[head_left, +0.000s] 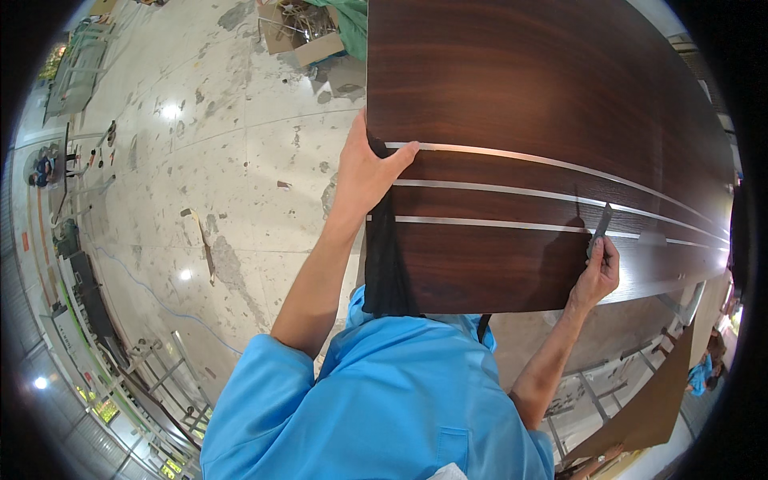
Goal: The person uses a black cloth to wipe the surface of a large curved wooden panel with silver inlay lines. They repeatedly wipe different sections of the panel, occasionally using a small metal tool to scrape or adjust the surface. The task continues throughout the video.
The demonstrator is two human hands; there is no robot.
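Note:
A large dark brown wood-grain panel (496,88) lies in front of me, with three thin silver strips (512,190) running across it. At its left edge is my left hand (372,168), thumb on the top face by the far strip and fingers closed over the edge, partly hidden. Black cloth (386,272) runs from beneath that hand to the near left corner; I cannot tell if the hand pinches it. My right hand (598,272) is closed round a slim grey bar-shaped tool (602,222), its tip pointing away over the near strips. The tool's exact kind is unclear.
A cardboard box (300,32) of scraps and green cloth (349,28) stand on the stained floor beyond the panel. A blue cord (152,292) crosses the floor at left, near metal frames (164,368). At lower right are a brown board (640,400) and another person (704,372).

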